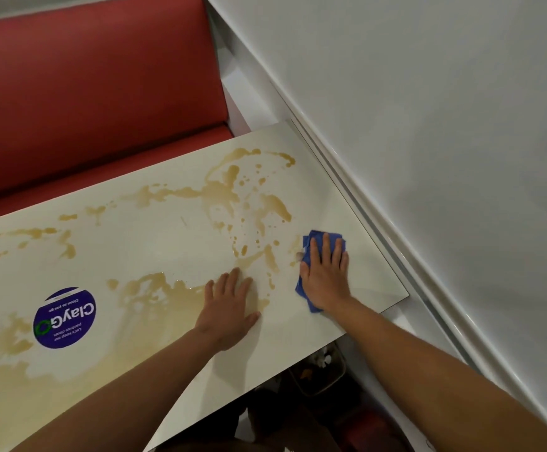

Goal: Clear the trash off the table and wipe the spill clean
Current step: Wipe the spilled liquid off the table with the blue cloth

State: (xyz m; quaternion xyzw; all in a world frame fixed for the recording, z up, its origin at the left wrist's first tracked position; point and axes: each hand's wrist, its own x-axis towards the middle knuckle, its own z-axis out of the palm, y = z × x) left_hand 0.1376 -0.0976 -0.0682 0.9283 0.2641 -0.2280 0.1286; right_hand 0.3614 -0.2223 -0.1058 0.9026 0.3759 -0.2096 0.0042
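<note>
A white table [154, 236] is streaked and pooled with a brown spill [220, 190] across most of its top. My right hand [326, 275] lies flat with straight fingers on a blue cloth [314, 238], pressing it onto the table near the right end. My left hand [229, 305] rests flat and spread on the tabletop to the left of the cloth, at the edge of a wet brown pool [154, 295]. No loose trash shows on the tabletop.
A round purple "ClayGo" sticker [65, 318] sits on the table's left part. A red padded bench [96, 93] runs behind the table. A white wall [428, 125] borders the right side. Below the table's near edge a bin with scraps [324, 370] is partly visible.
</note>
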